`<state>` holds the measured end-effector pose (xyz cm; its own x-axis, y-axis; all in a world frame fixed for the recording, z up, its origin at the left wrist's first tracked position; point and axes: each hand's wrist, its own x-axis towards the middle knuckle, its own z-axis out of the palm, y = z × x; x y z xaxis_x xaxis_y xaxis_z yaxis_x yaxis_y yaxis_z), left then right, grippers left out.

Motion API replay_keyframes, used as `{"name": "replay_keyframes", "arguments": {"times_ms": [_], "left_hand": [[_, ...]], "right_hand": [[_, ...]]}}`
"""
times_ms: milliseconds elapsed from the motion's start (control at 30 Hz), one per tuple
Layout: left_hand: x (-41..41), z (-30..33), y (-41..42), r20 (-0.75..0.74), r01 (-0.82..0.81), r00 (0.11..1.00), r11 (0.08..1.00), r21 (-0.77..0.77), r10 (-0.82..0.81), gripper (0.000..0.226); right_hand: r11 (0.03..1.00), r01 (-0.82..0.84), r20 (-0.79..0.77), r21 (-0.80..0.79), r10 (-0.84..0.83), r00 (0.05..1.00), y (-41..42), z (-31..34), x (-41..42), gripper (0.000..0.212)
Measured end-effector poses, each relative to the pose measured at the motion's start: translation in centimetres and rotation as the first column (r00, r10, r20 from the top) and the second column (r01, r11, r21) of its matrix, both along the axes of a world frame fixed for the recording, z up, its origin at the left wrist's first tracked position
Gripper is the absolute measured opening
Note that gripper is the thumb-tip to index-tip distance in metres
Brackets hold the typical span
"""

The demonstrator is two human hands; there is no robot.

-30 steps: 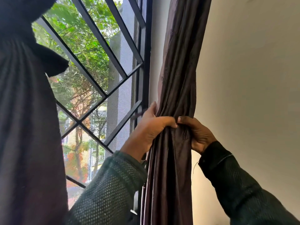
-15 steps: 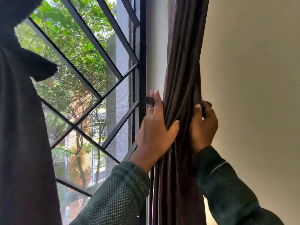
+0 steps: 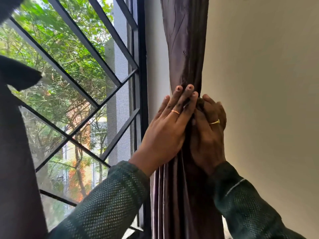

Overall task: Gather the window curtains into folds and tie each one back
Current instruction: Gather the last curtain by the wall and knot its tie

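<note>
1. The brown curtain [image 3: 185, 49] hangs between the window frame [image 3: 142, 66] and the beige wall [image 3: 259, 83], bunched into vertical folds.
2. The left hand [image 3: 165, 128] lies flat on the bundle's window side, fingers straight and pressing.
3. The right hand [image 3: 208, 128] curls round the wall side, gripping the folds.
4. The fabric looks thin, soft and slightly glossy, so probably light and apt to slip loose; the narrow waist under the hands seems the best hold.
5. A second dark curtain [image 3: 15, 152] hangs at the window's left edge.
6. No containers show, and no tie-back is visible.
</note>
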<state>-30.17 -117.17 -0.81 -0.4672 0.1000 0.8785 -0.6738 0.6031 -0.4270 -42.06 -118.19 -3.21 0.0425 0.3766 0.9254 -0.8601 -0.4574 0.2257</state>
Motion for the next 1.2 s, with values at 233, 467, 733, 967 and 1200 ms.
{"name": "replay_keyframes", "arguments": {"times_ms": [233, 467, 733, 967, 1200], "left_hand": [[0.1, 2.5, 2.6, -0.028, 0.219, 0.976, 0.969, 0.114, -0.217, 0.055], [0.1, 4.0, 3.8, -0.164, 0.262, 0.956, 0.958, 0.114, -0.242, 0.034], [-0.2, 4.7, 5.3, -0.035, 0.084, 0.996, 0.994, 0.073, -0.081, 0.024], [-0.1, 6.6, 5.6, 0.207, -0.177, 0.955, 0.970, -0.167, 0.210, 0.016], [-0.4, 7.4, 5.7, -0.049, 0.047, 0.998, 0.981, 0.189, -0.038, 0.031]], "right_hand": [[0.924, -0.381, 0.133, 0.046, 0.372, 0.919, 3.5, 3.0, 0.1, 0.012], [0.611, -0.748, 0.328, 0.260, 0.672, 0.663, 5.3, 5.6, -0.4, 0.046], [0.586, -0.722, 0.403, 0.366, 0.600, 0.691, 5.9, 6.5, -2.6, 0.037], [0.542, -0.610, 0.161, 0.578, 0.657, 0.736, 6.1, 7.7, -4.1, 0.033], [0.393, -0.631, 0.194, 0.669, 0.727, 0.659, 6.6, 7.4, -4.7, 0.034]]}}
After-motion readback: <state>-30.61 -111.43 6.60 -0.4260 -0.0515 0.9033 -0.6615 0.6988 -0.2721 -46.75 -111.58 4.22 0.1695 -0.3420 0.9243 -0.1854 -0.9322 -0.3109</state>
